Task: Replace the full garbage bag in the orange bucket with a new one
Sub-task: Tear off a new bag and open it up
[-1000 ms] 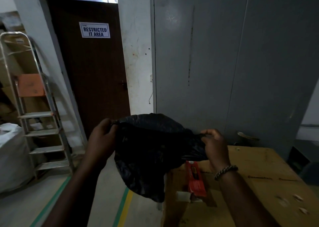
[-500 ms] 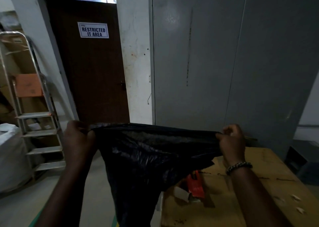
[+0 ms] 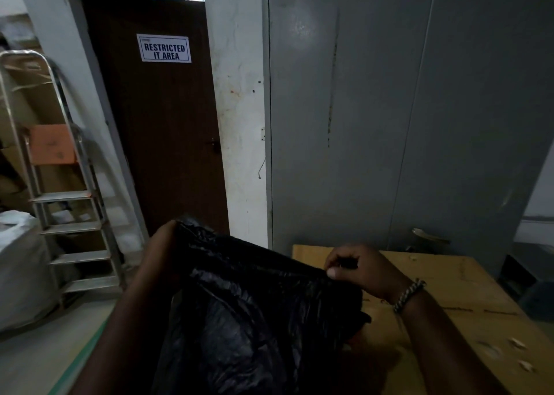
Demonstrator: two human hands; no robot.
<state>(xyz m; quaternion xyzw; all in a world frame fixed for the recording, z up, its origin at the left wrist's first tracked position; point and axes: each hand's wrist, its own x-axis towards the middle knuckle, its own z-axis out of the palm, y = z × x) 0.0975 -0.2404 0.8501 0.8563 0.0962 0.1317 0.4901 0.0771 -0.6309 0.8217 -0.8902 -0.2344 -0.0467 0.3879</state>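
A black garbage bag [image 3: 257, 313] hangs between my two hands in front of me, low in the head view. My left hand [image 3: 163, 250] grips its top edge on the left side, slightly higher. My right hand [image 3: 356, 267] pinches the top edge on the right, above the cardboard box; a beaded bracelet sits on that wrist. The bag's body drapes down past the bottom of the frame and covers the box's near left corner. No orange bucket is in view.
A large cardboard box [image 3: 467, 292] stands at lower right against grey metal cabinet doors [image 3: 389, 109]. A brown door [image 3: 162, 124] with a "RESTRICTED IT AREA" sign is ahead. A metal stepladder [image 3: 69, 214] and a white sack [image 3: 21, 268] stand at the left.
My hands spread the bag wide, then came closer together again. The bag now covers the red item on the box. My right hand has dropped lower over the box.
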